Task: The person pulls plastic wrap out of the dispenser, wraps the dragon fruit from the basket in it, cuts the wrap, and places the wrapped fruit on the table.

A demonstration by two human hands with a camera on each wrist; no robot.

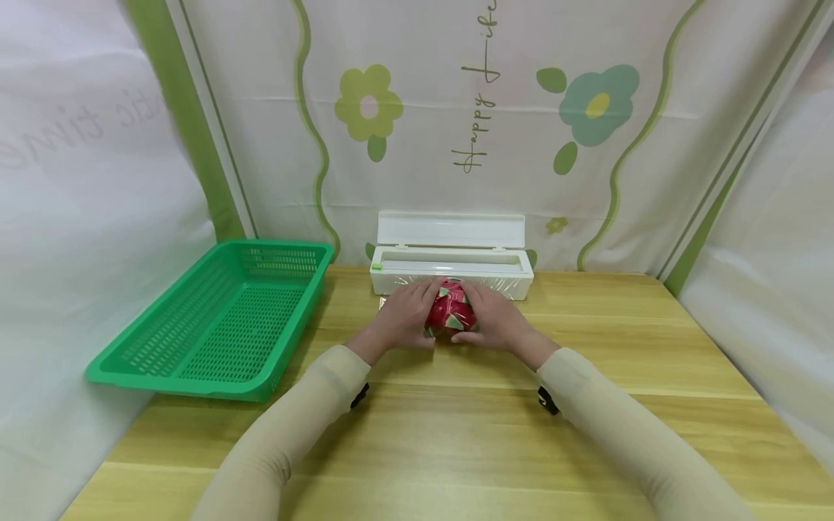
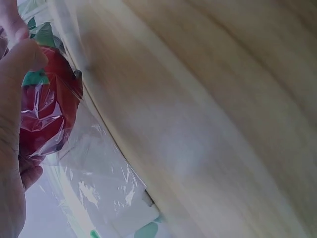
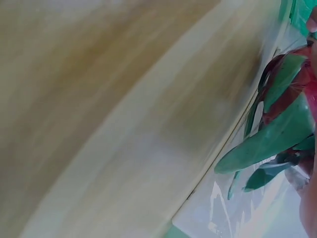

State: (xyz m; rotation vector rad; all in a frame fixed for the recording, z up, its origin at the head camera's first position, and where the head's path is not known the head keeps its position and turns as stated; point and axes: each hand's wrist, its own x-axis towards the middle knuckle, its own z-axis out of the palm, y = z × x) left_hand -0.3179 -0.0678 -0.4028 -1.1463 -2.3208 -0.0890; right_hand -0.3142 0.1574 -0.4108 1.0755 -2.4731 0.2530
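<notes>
A red dragon fruit (image 1: 449,311) with green scales is held between both hands, in front of a white cling film dispenser (image 1: 517,288). My left hand (image 1: 404,316) grips its left side, thumb toward me. From the right, my right hand (image 1: 496,318) curls round the other side. Clear cling film (image 2: 96,181) lies shiny over the dragon fruit (image 2: 64,106) and runs onto the dispenser front in the left wrist view. Long green scales (image 3: 277,134) stick out beside the right hand in the right wrist view. The fruit's underside is hidden.
The dispenser's lid (image 1: 449,229) stands raised at the back, with a small green piece (image 1: 377,267) at the left of its slot. A green perforated basket (image 1: 274,365) sits on the left of the wooden table (image 1: 456,449). Printed curtains (image 1: 430,145) enclose the back and sides.
</notes>
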